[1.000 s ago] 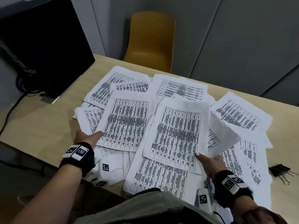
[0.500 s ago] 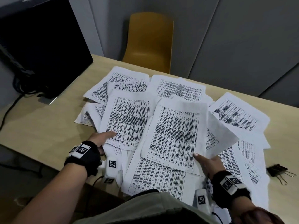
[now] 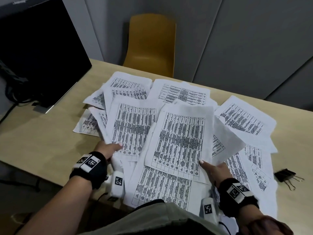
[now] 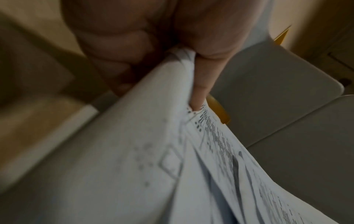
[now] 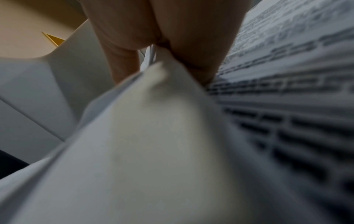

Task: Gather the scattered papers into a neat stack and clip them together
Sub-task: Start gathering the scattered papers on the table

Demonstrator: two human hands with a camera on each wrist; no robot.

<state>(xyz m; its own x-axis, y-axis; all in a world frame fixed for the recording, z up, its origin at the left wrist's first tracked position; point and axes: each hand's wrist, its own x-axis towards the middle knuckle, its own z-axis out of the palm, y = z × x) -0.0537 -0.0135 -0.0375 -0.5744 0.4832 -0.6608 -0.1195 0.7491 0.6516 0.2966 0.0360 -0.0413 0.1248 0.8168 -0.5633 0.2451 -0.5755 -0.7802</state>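
Several printed sheets with black tables lie overlapped across the wooden table [image 3: 42,136]. My left hand [image 3: 108,148] pinches the near edge of a bunch of sheets [image 3: 132,126], thumb on top; the left wrist view shows the paper edge [image 4: 180,60] squeezed between thumb and fingers. My right hand [image 3: 213,168] grips the near right corner of another lifted bunch [image 3: 181,139], thumb on the print. In the right wrist view, these sheets [image 5: 153,57] run between thumb and fingers. More sheets [image 3: 242,119] lie flat at the right. A black binder clip [image 3: 286,174] sits at the table's right edge.
A black monitor [image 3: 39,53] on a stand occupies the left rear of the table, with cables behind it. A yellow chair [image 3: 150,44] stands beyond the far edge, against grey wall panels. Bare tabletop lies left of the papers.
My left hand has slid right and forward, drawing the left-side sheets in toward the middle. The right hand holds its bunch in nearly the same place.
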